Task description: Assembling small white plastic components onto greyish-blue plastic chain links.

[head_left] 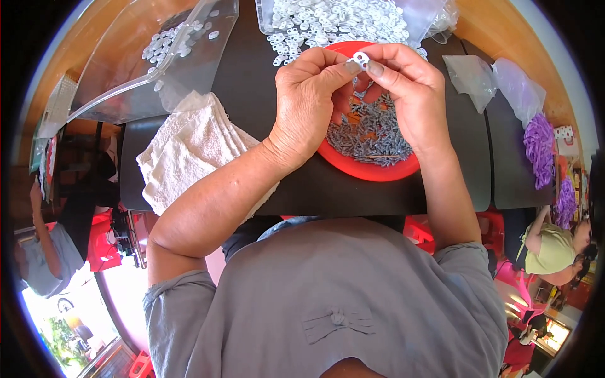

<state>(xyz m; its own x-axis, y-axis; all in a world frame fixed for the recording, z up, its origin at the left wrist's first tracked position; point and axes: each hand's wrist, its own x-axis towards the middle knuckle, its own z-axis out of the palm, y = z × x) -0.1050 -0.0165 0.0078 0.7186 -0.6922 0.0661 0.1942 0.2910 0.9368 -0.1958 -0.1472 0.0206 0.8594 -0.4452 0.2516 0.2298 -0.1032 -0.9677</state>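
Observation:
Between the thumbs and fingertips of both hands is a small white plastic piece with holes [361, 59]. My left hand [309, 94] pinches its left side, and my right hand [413, 88] pinches its right side. Both are raised over a round red tray [368, 171]. Many small grey screw-like pieces [372, 135] lie heaped in the tray, partly hidden beneath my hands. Some dark grey pieces show just below the white one, among my curled fingers; whether they are held I cannot make out.
Beyond the tray, white pieces [340, 19] fill and spill from a clear container. A clear plastic bin [189, 69] with more white pieces stands at left, near a folded whitish cloth [189, 148]. Plastic bags [472, 79] and purple bundles [539, 148] lie at right. Other people sit at both sides.

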